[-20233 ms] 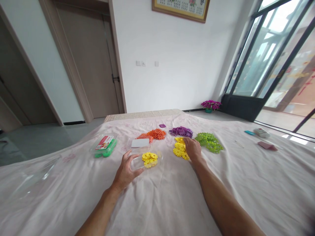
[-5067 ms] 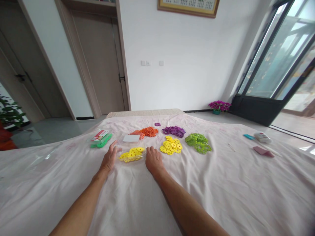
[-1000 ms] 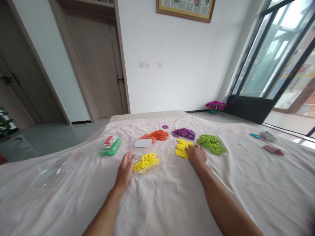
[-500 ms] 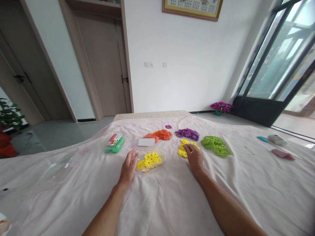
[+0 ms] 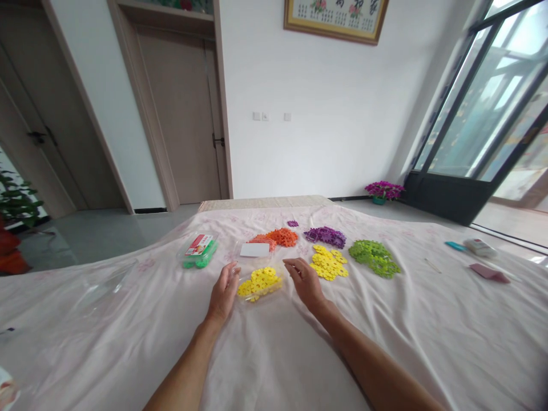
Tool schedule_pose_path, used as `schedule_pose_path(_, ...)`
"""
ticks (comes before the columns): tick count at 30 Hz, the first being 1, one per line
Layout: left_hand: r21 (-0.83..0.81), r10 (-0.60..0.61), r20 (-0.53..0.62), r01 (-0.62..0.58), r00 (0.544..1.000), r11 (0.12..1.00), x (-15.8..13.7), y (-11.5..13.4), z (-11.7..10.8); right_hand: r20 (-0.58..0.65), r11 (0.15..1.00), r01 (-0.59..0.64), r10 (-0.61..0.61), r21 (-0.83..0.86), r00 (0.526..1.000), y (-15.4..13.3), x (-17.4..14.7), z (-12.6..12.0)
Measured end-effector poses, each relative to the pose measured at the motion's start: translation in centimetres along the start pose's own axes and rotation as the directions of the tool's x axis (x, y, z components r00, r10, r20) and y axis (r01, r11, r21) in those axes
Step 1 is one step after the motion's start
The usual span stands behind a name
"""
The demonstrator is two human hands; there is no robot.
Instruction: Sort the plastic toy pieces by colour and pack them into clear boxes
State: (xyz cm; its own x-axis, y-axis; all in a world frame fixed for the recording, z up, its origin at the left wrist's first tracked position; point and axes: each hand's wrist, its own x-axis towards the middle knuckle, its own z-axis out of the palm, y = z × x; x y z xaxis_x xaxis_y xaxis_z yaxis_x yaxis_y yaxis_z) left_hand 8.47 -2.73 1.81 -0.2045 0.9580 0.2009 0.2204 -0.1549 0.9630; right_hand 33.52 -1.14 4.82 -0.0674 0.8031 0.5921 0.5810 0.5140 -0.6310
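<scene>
A clear plastic box (image 5: 259, 295) filled with yellow flower-shaped pieces (image 5: 262, 278) lies between my hands. My left hand (image 5: 223, 291) is at its left end, thumb and fingers curved round the edge. By the right end is my right hand (image 5: 305, 282), fingers stretched and slightly apart, with nothing visible in them. Whether it touches the box I cannot tell. A flat pile of yellow pieces (image 5: 329, 262) is just right of this hand. Behind the box are a clear lid with a white label (image 5: 254, 249) and a heap of orange pieces (image 5: 282, 236).
A lidded box of green pieces (image 5: 200, 251) stands left. Purple pieces (image 5: 325, 236) and light green pieces (image 5: 374, 257) lie right, with one purple piece (image 5: 292, 224) farther back. A clear plastic container (image 5: 107, 285) is far left; a pink item (image 5: 490, 272) lies far right on the cloth.
My right hand has left the yellow pile and moved left to the right end of the box. My left hand stays at the box. The view has tilted slightly upward.
</scene>
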Motion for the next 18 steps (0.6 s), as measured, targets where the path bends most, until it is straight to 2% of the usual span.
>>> schedule_pose_path(3, -0.022, -0.004, 0.006, 0.004, 1.000, 1.000, 0.1, -0.1, 0.0, 0.006, 0.974, -0.132, 0.136, -0.182, 0.991, 3.0, 1.5, -2.2)
schedule_pose_path(5, -0.048, -0.005, 0.018, 0.006, 1.000, 0.999, 0.2, -0.3, 0.0, -0.011, 0.917, -0.254, 0.264, -0.308, 0.965, 5.5, 2.7, -4.3)
schedule_pose_path(7, -0.057, -0.003, 0.025, 0.005, 1.000, 0.998, 0.3, -0.5, 0.0, -0.021, 0.862, -0.321, 0.341, -0.392, 0.940, 8.2, 3.7, -6.5)
schedule_pose_path(12, -0.053, -0.008, 0.024, 0.009, 1.000, 0.999, 0.5, -0.5, 0.1, 0.157, 0.827, -0.313, 0.425, -0.467, 0.891, 13.3, 4.6, -10.3)
schedule_pose_path(15, -0.057, -0.010, 0.017, 0.011, 1.000, 0.998, 0.5, -0.3, 0.2, 0.218, 0.827, -0.301, 0.441, -0.475, 0.871, 14.4, 4.2, -10.7)
schedule_pose_path(18, -0.064, -0.020, 0.016, 0.021, 1.000, 0.998, 0.4, -0.1, 0.2, 0.194, 0.830, -0.290, 0.420, -0.476, 0.886, 14.6, 3.7, -10.3)
